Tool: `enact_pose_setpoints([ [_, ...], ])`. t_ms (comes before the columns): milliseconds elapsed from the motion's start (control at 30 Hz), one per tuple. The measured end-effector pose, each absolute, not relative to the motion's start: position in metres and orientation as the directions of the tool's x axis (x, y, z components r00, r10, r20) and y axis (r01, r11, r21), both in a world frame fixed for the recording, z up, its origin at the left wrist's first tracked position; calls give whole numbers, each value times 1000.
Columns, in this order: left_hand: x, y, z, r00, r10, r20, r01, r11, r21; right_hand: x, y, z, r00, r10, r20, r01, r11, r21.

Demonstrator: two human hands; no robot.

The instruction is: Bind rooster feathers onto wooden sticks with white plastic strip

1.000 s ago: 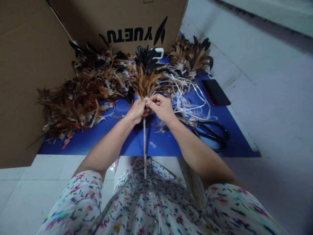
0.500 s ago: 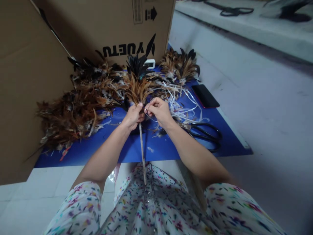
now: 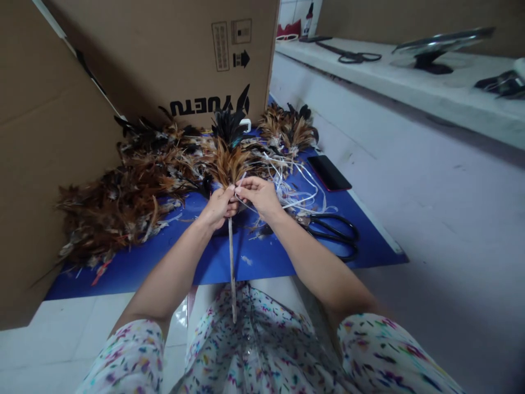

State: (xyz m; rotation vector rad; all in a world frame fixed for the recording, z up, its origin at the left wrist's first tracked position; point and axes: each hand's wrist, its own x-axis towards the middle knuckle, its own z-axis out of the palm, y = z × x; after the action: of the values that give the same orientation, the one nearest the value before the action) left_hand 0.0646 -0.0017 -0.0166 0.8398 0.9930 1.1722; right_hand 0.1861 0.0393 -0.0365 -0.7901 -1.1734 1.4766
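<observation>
Brown-and-black feather bundle (image 3: 228,153) and slim pale stick (image 3: 232,268) gripped by left hand (image 3: 222,206); right hand (image 3: 260,198) closed, pinching narrow white ribbon (image 3: 243,178) over blue worktop (image 3: 266,261).

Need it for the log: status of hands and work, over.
Left hand gripping feathered stick. Right hand pinching pale strip at feather base. Scissors and white ribbon tangle lie to the right.

Two scissors (image 3: 331,236) (image 3: 349,56), one stick (image 3: 232,262)

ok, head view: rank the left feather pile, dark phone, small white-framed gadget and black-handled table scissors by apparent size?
1. Left feather pile
2. Black-handled table scissors, partly hidden
3. Dark phone
4. White-framed gadget, partly hidden
</observation>
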Motion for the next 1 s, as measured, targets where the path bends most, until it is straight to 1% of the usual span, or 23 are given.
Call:
enact_pose_setpoints([
  [100, 66, -3, -14, 111, 975, -192, -306, 217, 927, 188, 38, -33, -237, 969, 65, -326, -16, -945],
  [267, 66, -4, -13, 130, 974, -184, -273, 214, 938, 190, 38, -31, -276, 960, 43, -335, -55, -940],
  [500, 64, -5, -15, 180, 975, -133, -303, 183, 935, 191, 36, -29, -341, 940, -8, -351, -136, -927],
  [600, 64, -5, -16, 214, 968, -128, -317, 193, 929, 193, 36, -28, -365, 930, -34, -370, -178, -912],
  [733, 63, -4, -14, 217, 967, -136, -344, 206, 916, 194, 39, -30, -375, 926, -50, -392, -208, -896],
  [833, 63, -5, -13, 212, 966, -146, -347, 214, 913, 194, 40, -31, -364, 931, -39, -379, -186, -906],
  [1000, 63, -5, -14, 206, 969, -133, -327, 196, 925, 195, 38, -28, -331, 943, 28, -328, -87, -941],
])
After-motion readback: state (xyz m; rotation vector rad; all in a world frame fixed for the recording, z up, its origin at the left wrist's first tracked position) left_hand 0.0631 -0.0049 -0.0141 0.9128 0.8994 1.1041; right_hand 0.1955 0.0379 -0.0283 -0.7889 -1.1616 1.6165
